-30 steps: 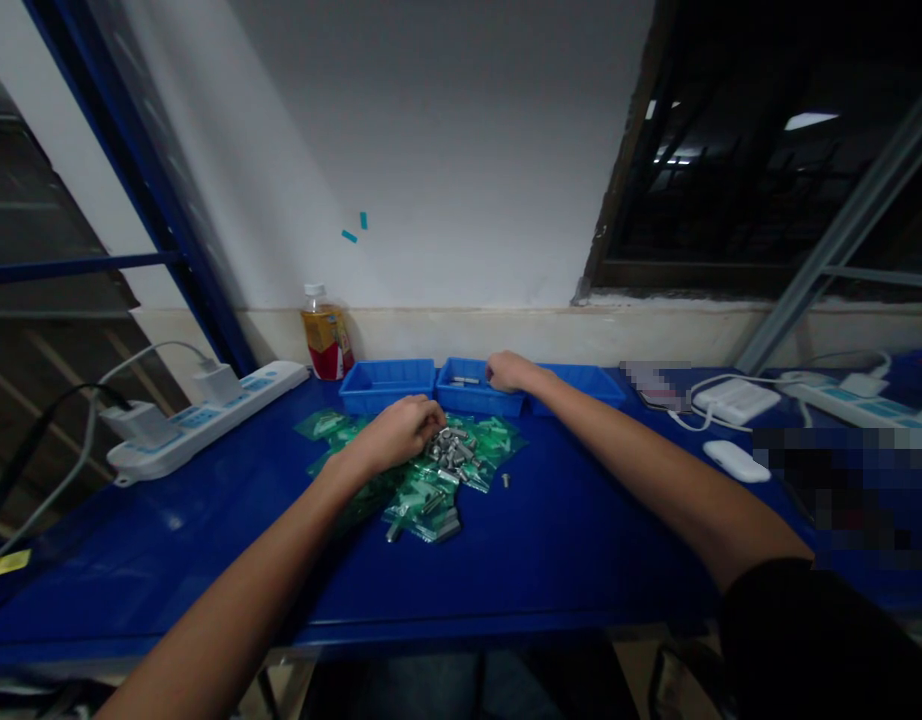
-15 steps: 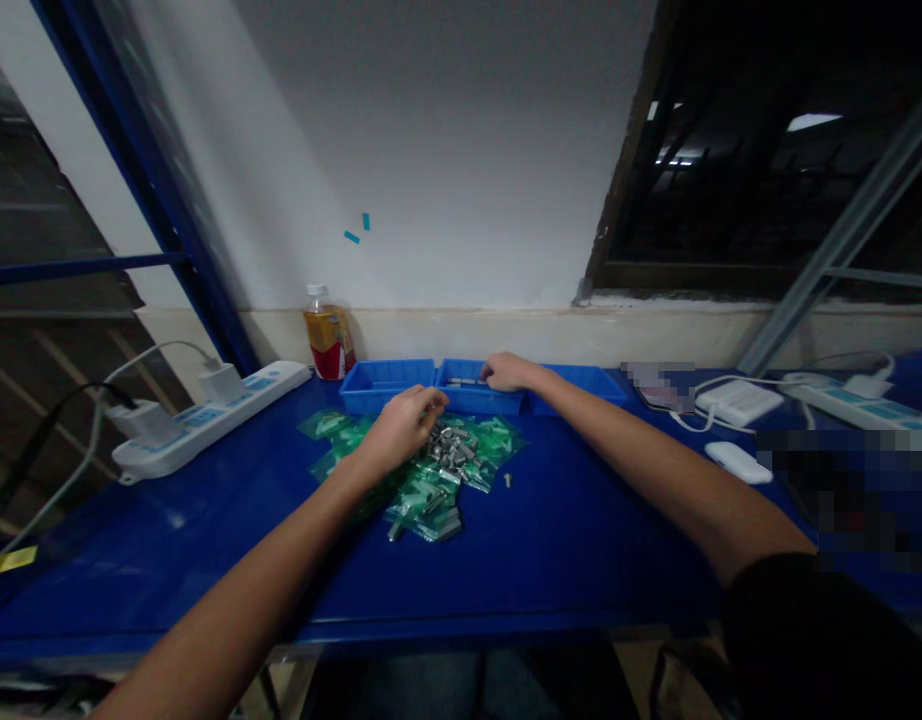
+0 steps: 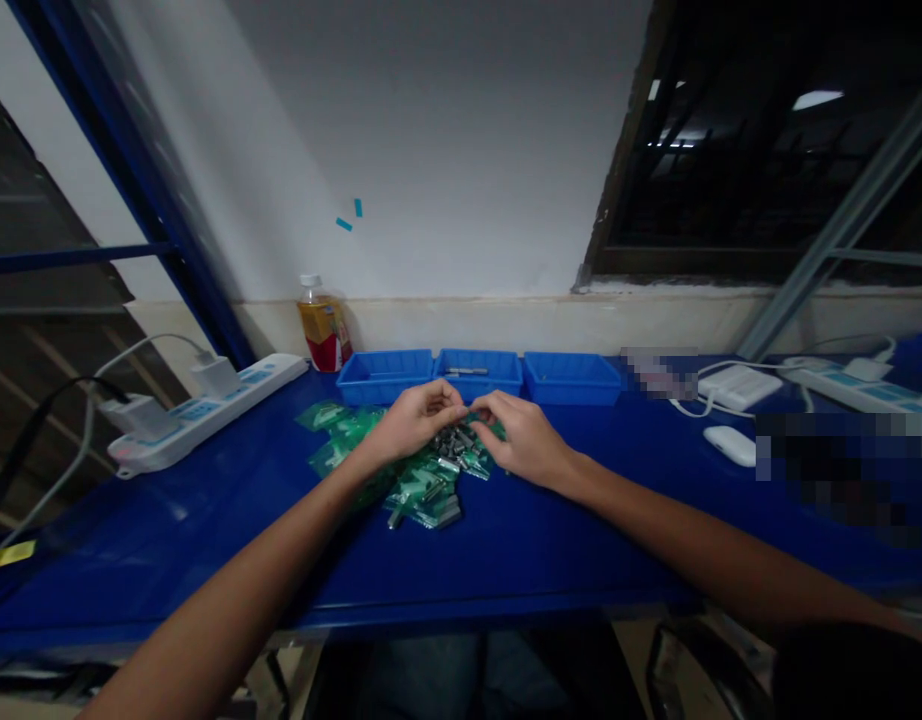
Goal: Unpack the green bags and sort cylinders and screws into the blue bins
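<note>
In the head view, the landmark is the middle blue tray (image 3: 506,384), with slim silver pieces (image 3: 467,371) lying in it. A left blue tray (image 3: 371,392) and a right blue tray (image 3: 573,392) flank it. Just in front of the middle tray, on the blue surface (image 3: 536,560), small metal parts (image 3: 452,445) lie heaped on green-tinted plastic bags (image 3: 420,495), which spread out to the tray's front left.

The left hand (image 3: 416,420) and right hand (image 3: 528,440) meet in front of the middle tray, over the heap. On each, thumb and forefinger are drawn narrow, tips close to the other hand's; whether a part is pinched between them, I cannot tell.

For this close fingertip work, it would seem best to pinch lightly, turn any piece with the tips alone and hold the palms clear of the heap, so that nothing rolls away from the middle tray's front.

The hands cover the back and both sides of the heap, and the tips are too small and dim to read. Floors of the outer trays are partly hidden by their front walls. Well right of the middle tray, a dark object (image 3: 836,470) is masked by blocky pixels.
</note>
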Demonstrator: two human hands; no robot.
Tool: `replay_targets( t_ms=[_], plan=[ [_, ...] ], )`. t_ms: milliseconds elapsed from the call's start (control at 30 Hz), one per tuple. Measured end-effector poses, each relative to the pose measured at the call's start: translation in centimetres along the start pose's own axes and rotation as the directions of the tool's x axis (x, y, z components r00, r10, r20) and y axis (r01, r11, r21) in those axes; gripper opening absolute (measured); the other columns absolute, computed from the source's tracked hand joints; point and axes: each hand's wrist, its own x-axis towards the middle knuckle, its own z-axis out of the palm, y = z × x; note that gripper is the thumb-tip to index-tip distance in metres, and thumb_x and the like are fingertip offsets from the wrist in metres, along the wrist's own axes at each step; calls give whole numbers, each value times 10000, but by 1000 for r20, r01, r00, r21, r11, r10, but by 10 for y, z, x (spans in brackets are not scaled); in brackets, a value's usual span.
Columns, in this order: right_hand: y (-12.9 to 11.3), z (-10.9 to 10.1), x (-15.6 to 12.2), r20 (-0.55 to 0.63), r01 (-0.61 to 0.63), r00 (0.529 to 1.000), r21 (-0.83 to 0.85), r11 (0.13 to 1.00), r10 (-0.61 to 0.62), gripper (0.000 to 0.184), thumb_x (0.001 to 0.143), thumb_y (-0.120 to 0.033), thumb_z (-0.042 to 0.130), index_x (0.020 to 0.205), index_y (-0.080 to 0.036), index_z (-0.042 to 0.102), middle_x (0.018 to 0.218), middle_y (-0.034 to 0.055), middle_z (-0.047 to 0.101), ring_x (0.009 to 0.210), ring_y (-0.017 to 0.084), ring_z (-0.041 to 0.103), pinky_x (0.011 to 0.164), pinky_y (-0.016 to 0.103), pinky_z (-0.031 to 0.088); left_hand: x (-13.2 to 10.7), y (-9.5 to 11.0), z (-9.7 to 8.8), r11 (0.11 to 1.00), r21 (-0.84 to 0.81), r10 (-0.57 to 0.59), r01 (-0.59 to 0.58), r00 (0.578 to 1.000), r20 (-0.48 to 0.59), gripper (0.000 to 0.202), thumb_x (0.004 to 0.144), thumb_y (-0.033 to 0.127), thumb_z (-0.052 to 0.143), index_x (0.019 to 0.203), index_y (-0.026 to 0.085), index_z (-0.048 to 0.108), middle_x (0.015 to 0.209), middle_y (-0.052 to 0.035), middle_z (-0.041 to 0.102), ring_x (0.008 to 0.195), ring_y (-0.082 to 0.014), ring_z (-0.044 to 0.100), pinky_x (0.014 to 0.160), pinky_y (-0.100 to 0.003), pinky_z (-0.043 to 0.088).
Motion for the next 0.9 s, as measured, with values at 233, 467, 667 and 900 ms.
replay_targets(
  t_ms=[233,467,667,900],
  plan=[
    [1,-2,6,2,-15,1000,68,998,15,39,862,-183,518,885,-162,543,803,35,591,730,145,556,683,259,428,-1,2,4,996,-90,-2,6,999,49,206,813,332,594,820,155,490,683,29,525,619,-92,528,578,-209,421],
    [1,-2,7,-28,-145,989,79,986,147,177,903,-234,463,761,-169,547,711,17,599,669,139,559,634,258,389,-5,15,2,959,233,151,-160,987,54,218,855,292,538,1027,159,549,913,-50,644,809,-146,610,728,-270,477],
    [6,1,8,-50,-171,983,132,976,179,106,889,-252,476,860,-185,553,697,4,598,649,142,565,638,269,413,-6,22,4,868,450,233,-207,972,-2,171,883,284,494,921,151,594,811,-32,656,716,-132,589,668,-246,440],
    [11,0,7,-91,-40,995,96,995,49,48,873,-212,491,897,-194,529,787,28,584,735,158,565,707,294,445,-1,14,8,999,40,-11,13,999,-38,246,858,374,508,857,137,576,720,-19,604,640,-120,544,619,-239,426]
  ],
)
